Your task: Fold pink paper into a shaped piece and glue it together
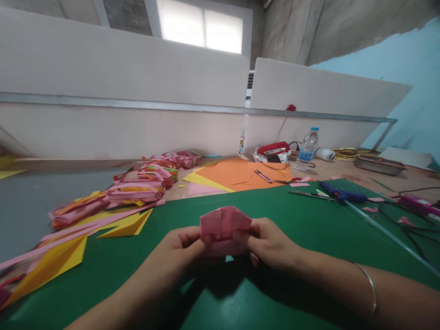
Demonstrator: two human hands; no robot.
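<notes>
Two hands, one pink folded paper — piece part-made, fold in hand.

Left hand (182,250) and right hand (270,243), nearest the viewer, each pinch one side of the pink folded paper (225,224) between thumb and fingers. It is held just above the near middle of the green mat (309,229), and a thin bangle (373,288) sits on the right wrist. The paper shows several fanned flaps on top and a flatter lower part. By the look of it, it has been creased a good few times but not closed up or glued. Outward to the left are yellow offcuts (127,224), then a heap of pink-and-yellow folded pieces (137,190), seemingly finished work. Beyond lies an orange sheet (237,174) with a small cutter (263,176) on it. To the right is a blue glue gun (340,195), lying untouched on the mat — a water bottle (307,149) stands farther back.
</notes>
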